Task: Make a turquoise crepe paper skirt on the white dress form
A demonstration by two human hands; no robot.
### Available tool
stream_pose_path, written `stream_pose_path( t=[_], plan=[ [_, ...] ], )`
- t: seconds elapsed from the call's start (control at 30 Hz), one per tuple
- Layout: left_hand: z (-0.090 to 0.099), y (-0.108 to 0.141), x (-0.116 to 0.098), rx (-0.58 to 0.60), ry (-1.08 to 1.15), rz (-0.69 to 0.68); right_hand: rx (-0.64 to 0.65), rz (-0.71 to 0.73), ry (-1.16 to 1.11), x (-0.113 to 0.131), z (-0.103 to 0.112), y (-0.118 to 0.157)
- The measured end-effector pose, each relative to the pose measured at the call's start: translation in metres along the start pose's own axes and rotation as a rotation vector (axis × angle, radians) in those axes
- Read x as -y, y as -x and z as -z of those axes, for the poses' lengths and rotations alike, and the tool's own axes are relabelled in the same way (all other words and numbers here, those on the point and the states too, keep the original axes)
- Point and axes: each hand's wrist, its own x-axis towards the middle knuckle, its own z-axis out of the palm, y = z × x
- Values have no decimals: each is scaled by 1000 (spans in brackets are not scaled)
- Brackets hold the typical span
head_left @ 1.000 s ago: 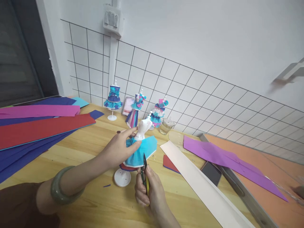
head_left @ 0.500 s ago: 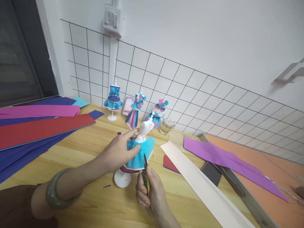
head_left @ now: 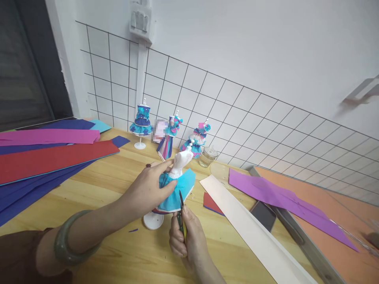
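A small white dress form (head_left: 181, 161) leans to the right, its round base (head_left: 153, 221) tipped toward me. Around its waist is a turquoise skirt (head_left: 173, 202) with a pale hem and a red layer underneath. My left hand (head_left: 151, 181) is closed around the waist, thumb pressed on the skirt's front. My right hand (head_left: 191, 236) grips scissors (head_left: 180, 221) with dark green and yellow handles. One dark blade lies in front of the skirt, pointing up; the other blade seems hidden behind the fabric.
Three dressed miniature forms, one in a blue tiered dress (head_left: 142, 125), stand by the wire grid. Near them is a glass jar (head_left: 208, 156). Coloured sheets (head_left: 59, 156) lie left; a white strip (head_left: 237, 217), phone (head_left: 263, 215), purple strip (head_left: 278, 197) and metal-edged tray (head_left: 296, 232) are right.
The dress form has tipped slightly further right, its base shifting a little up and right. My left hand moved slightly with it. The scissors stay at the skirt's lower edge.
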Motion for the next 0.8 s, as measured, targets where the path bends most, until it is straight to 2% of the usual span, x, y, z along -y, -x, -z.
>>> stream_pose_path(
  t=[0.8],
  plan=[
    [1,-1,-2,-30,12,49,-11,-38,28,8,-5,6]
  ],
)
